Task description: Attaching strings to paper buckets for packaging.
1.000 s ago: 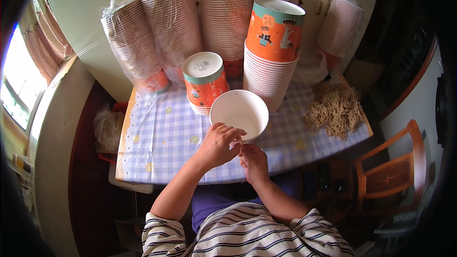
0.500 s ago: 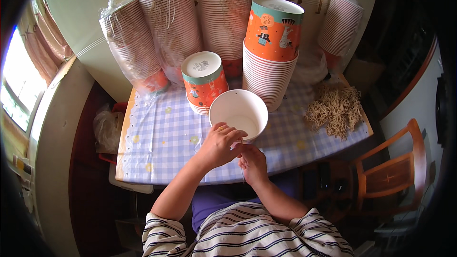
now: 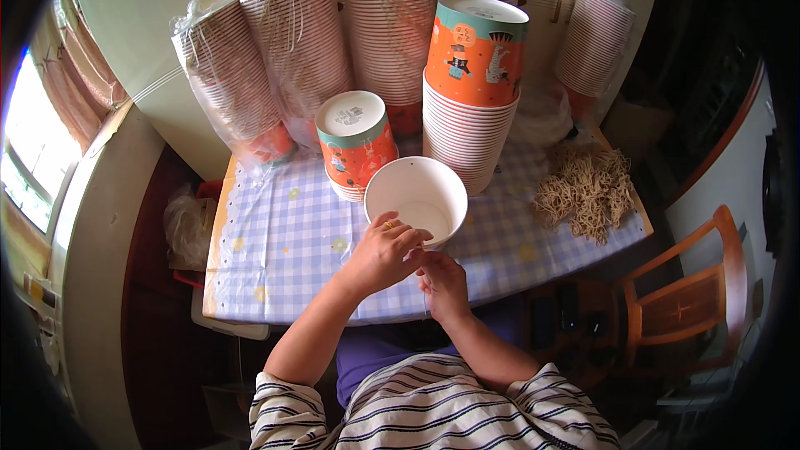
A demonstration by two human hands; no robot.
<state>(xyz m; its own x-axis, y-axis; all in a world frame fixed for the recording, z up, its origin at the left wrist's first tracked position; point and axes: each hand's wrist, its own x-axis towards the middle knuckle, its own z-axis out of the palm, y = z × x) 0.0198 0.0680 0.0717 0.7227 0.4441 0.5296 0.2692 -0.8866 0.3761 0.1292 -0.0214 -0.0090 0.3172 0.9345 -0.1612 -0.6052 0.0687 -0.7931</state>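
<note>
A paper bucket (image 3: pixel 417 187) with a white inside stands tilted toward me near the table's front edge, its mouth facing up. My left hand (image 3: pixel 386 254) is closed over its near rim, fingers reaching across the edge. Just right of it, my right hand (image 3: pixel 444 285) is pinched shut below the rim, its fingertips almost meeting the left ones. A thin string (image 3: pixel 427 303) hangs from the right fingers; its upper end is hidden between the hands. Behind the bucket stands a short upside-down stack of orange and green buckets (image 3: pixel 357 150).
To the right rises a taller upside-down bucket stack (image 3: pixel 471 133). Several plastic-wrapped stacks (image 3: pixel 300 42) line the back. A heap of tan strings (image 3: pixel 587 193) lies at the table's right. The table (image 3: pixel 292 258) has a blue checked cloth; a wooden chair (image 3: pixel 683 304) stands beyond its right edge.
Both hands stay at the bucket's near rim with almost no movement. The whole view has shifted very slightly.
</note>
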